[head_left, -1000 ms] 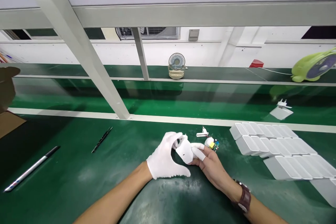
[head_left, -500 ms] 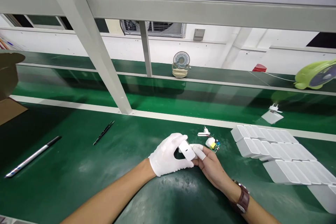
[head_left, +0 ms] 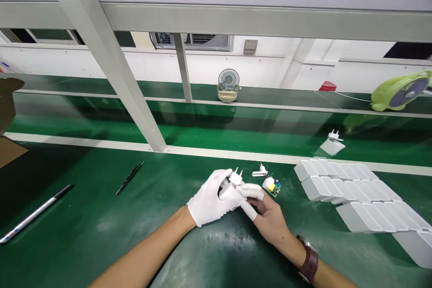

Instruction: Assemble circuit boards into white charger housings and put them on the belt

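My left hand (head_left: pixel 212 199), in a white glove, is closed around a white plastic charger housing, most of it hidden by the fingers. From its top end sticks a white two-pin plug (head_left: pixel 236 177). My right hand (head_left: pixel 268 216) wears white finger covers, and its fingertips press on the plug and housing from the right. Just beyond it on the green bench lie a small circuit board (head_left: pixel 272 186) with yellow and blue parts and another white plug piece (head_left: pixel 260 170), with thin wires between them.
Rows of white open housings (head_left: pixel 354 191) stand at right. Behind the pale rail, a housing with plug (head_left: pixel 332 143) lies on the green belt (head_left: pixel 209 130). Tweezers (head_left: pixel 130 177) and a pen-like stick (head_left: pixel 37 213) lie left, near a cardboard box (head_left: pixel 8 121). A slanted post (head_left: pixel 111 63) rises behind.
The housing has turned in my left hand: its slotted end face was towards me, and now the plug pins point up and away. On the belt, the other housing has shifted left.
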`<control>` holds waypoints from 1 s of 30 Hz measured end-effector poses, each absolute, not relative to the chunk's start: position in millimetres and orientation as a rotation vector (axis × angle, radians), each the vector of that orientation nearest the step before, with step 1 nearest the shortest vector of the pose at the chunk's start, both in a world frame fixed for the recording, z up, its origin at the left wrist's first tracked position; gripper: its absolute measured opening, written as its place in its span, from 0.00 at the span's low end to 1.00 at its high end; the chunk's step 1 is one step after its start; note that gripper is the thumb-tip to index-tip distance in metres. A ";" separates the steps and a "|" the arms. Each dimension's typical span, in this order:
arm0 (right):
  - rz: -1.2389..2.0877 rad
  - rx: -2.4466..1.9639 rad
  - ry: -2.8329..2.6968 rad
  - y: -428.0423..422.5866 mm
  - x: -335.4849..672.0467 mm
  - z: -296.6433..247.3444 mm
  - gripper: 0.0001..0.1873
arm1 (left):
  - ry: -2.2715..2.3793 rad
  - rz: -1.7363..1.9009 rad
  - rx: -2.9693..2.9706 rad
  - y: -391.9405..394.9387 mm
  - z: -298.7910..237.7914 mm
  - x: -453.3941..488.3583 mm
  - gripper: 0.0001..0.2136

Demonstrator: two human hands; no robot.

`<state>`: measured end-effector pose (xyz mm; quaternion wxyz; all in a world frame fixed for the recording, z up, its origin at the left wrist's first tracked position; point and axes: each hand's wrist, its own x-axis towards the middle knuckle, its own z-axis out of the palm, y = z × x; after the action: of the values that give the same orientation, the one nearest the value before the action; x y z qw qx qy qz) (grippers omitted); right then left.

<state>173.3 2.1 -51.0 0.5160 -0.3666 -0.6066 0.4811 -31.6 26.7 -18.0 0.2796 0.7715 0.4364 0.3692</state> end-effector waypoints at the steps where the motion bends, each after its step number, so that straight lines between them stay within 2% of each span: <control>1: 1.012 -0.865 -1.573 1.1 173.6 -50.3 0.11 | 1.212 0.949 2.020 27.8 -17.3 -31.4 0.36; 5: 0.636 -0.857 -1.879 -3.0 178.5 -37.8 0.20 | 1.213 0.764 1.964 32.9 -11.4 -30.9 0.21; 8: 0.419 -0.751 -2.039 -6.7 182.3 -24.7 0.25 | 1.151 0.725 1.884 36.7 -5.3 -30.4 0.16; 10: 0.296 -0.624 -2.171 -9.0 182.2 -19.0 0.25 | 1.139 0.693 1.795 38.4 -1.8 -29.8 0.14; 12: 0.187 -0.512 -2.273 -10.7 179.2 -18.1 0.20 | 1.169 0.647 1.735 39.4 0.6 -29.4 0.11; 16: -0.064 -0.323 -2.425 -13.7 170.5 -27.6 0.10 | 1.363 0.596 1.762 41.1 1.6 -30.7 0.12; 22: -0.118 -0.335 -2.496 -18.2 172.1 -36.2 0.10 | 1.564 0.744 1.707 77.7 0.4 -33.2 0.23; 26: -0.097 -0.375 -2.478 -16.5 173.0 -38.9 0.12 | 1.762 1.112 1.533 137.6 6.6 -32.5 0.20; 30: -0.066 -0.376 -2.466 -10.5 165.1 -52.8 0.11 | 1.895 1.176 1.466 186.3 14.8 -31.7 0.14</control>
<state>165.1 -10.5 -52.8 0.3175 -0.1430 -0.9371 -0.0250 -31.7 186.3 14.8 0.2342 0.5339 0.6904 0.4283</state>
